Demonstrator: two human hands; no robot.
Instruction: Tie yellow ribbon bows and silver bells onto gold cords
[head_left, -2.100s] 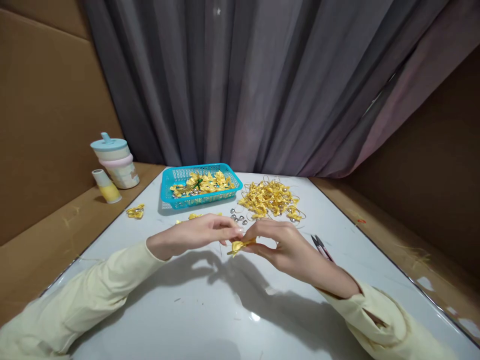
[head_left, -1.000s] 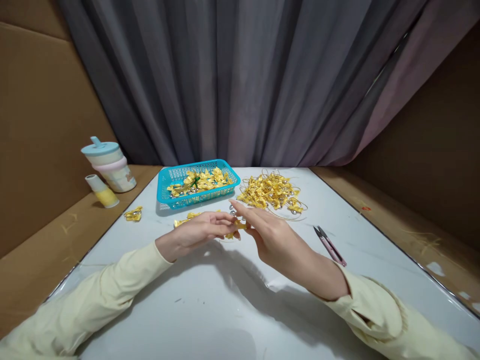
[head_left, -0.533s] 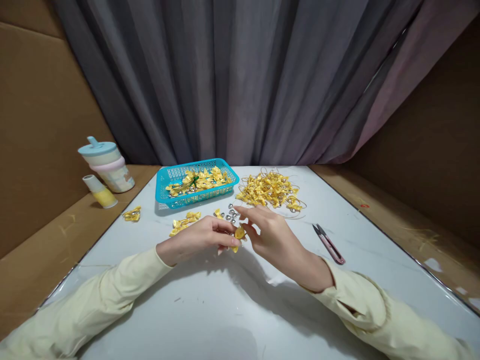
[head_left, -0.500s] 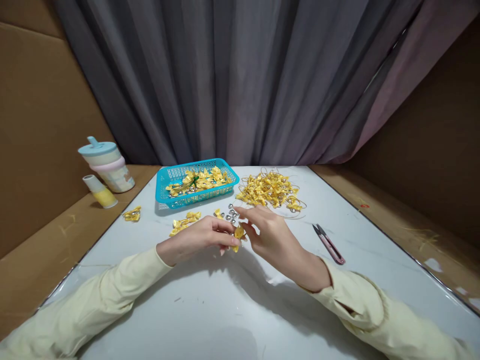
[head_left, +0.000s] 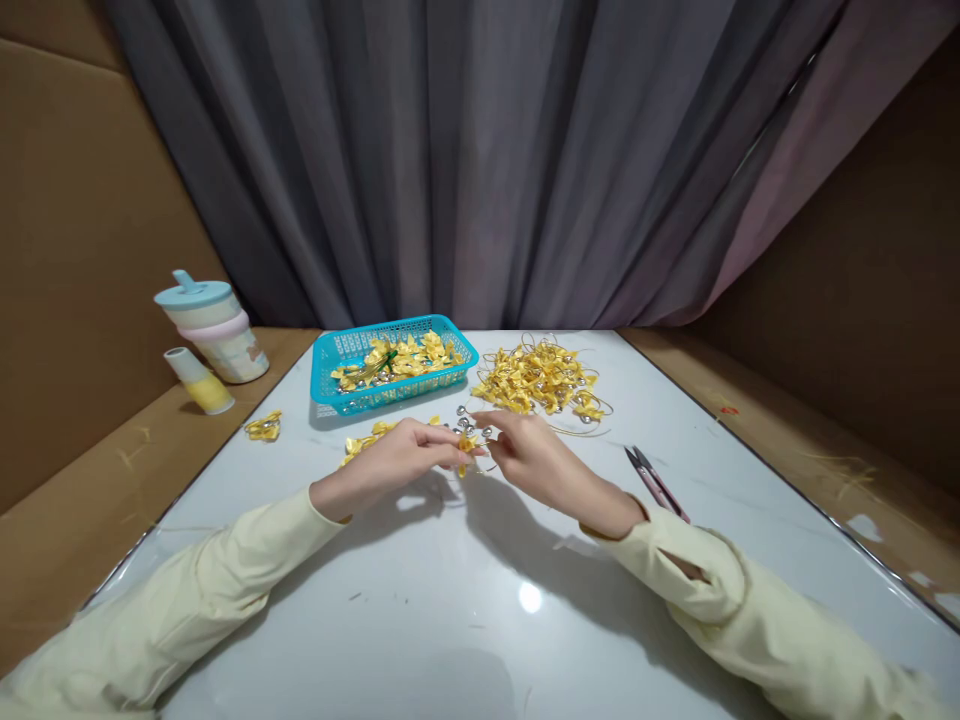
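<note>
My left hand (head_left: pixel 397 460) pinches a small yellow ribbon bow (head_left: pixel 467 443) between thumb and fingers, just above the table. My right hand (head_left: pixel 536 460) is close on its right, index finger stretched toward a small cluster of silver bells (head_left: pixel 463 425). Its thumb is apart from that fingertip; the other fingers are curled and partly hidden. A thin cord shows between the bow and my right hand. Several more yellow bows (head_left: pixel 364 440) lie behind my left hand, partly covered by it.
A blue plastic basket (head_left: pixel 319 385) holds yellow bows and bells. Beside it is a heap of corded yellow bows (head_left: pixel 536 375). Thread snips (head_left: pixel 656 482) lie at right. One small yellow bunch (head_left: pixel 263 426), a thread spool (head_left: pixel 200 382) and a lidded cup (head_left: pixel 225 335) are at left.
Both hands have moved slightly forward, bringing the bow to the bells. My right index finger has reached over the bells, and its hand has shifted a little left.
</note>
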